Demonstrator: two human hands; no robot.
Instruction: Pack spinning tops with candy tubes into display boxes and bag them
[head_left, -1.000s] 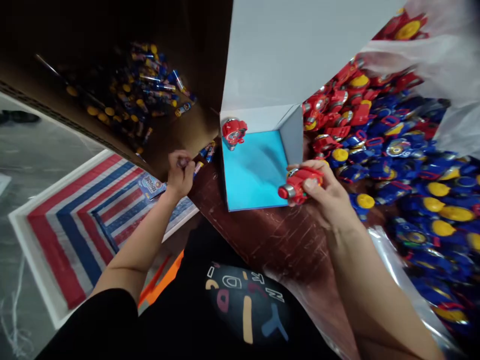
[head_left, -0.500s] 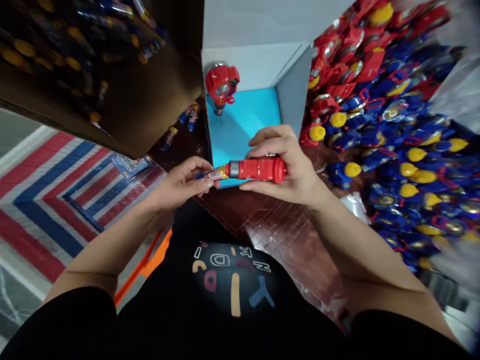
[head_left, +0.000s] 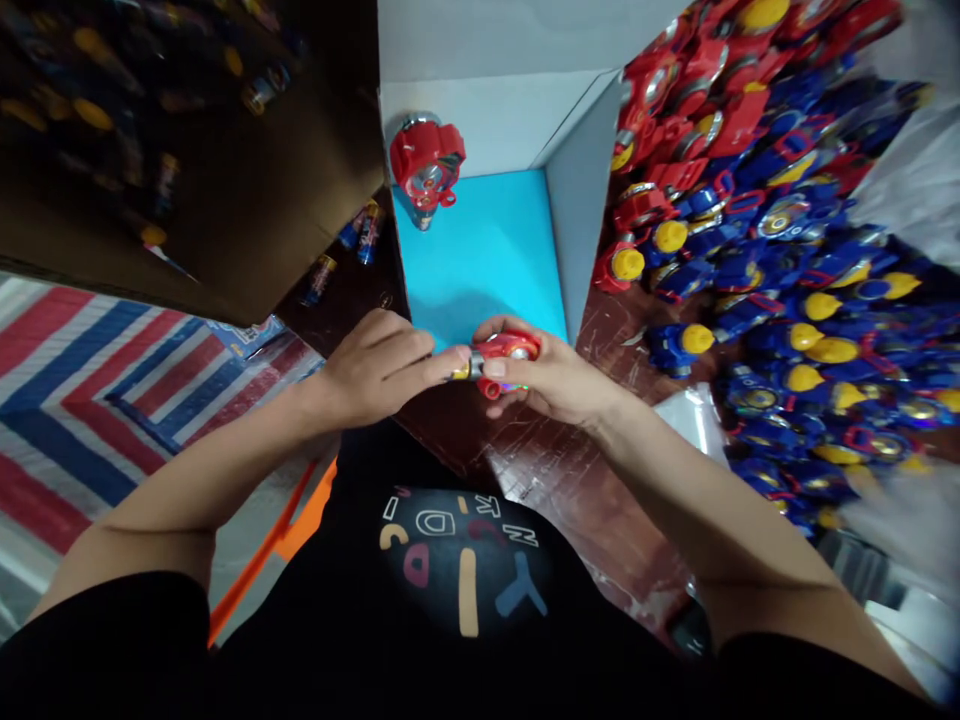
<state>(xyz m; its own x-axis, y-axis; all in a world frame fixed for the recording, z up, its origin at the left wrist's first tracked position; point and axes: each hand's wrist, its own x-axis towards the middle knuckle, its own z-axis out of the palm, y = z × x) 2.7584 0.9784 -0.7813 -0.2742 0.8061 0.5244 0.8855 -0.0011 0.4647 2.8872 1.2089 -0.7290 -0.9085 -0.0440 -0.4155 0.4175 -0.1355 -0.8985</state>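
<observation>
My right hand grips a red plastic toy with a clear round part and a small coloured glint on its side. A grey collar on the toy faces left. At this collar, my left hand has its fingers closed on a small bottle; only a yellowish end shows, and the fingers hide the rest. Both hands are just in front of an open white box with a bright blue bottom. Inside its left corner another red toy stands upright on a small bottle.
On the left a brown carton holds many small bottles with yellow caps. Several loose bottles lie between the boxes. To the right is a pile of red and blue toys. Clear plastic lies on the dark red table.
The red toy has turned, so its round face now shows instead of its long side. My left hand has rolled over the bottle, covering most of it. The view has shifted slightly.
</observation>
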